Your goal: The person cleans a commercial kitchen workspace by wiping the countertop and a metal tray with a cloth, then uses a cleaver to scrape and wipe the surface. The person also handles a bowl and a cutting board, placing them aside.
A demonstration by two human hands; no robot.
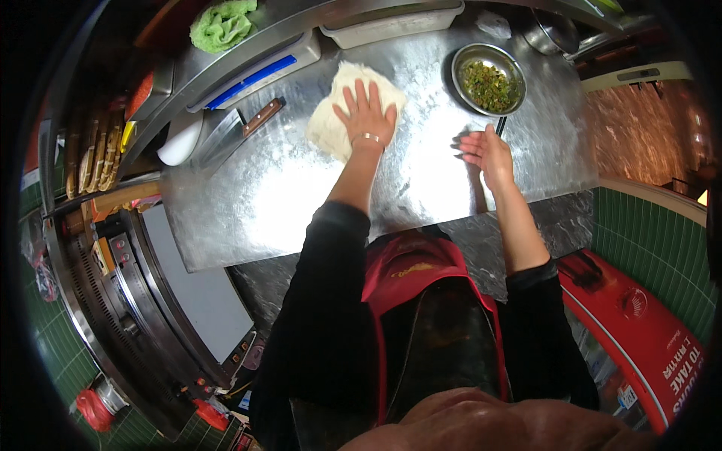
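A flattened sheet of pale dough (330, 124) lies on the steel worktable (225, 225). My left hand (368, 115) rests palm down on it with the fingers spread, a metal bracelet at the wrist. To the right, my right hand (486, 155) is held over the table, palm turned inward, with nothing seen in it. Just beyond that hand is a steel bowl (458, 93) of chopped green and brown filling (491, 85). A dark, thin utensil (501, 126) shows between the bowl and my right hand. Left of the dough lies a cleaver with a wooden handle (263, 117).
A white scraper (183, 138) lies beside the cleaver. Plastic trays (395, 28) line the table's back edge, below a shelf with a green cloth (223, 25). A metal pot (550, 34) stands at the back right. Cooking equipment (141, 293) is at the left, a red cabinet (632, 338) at the right.
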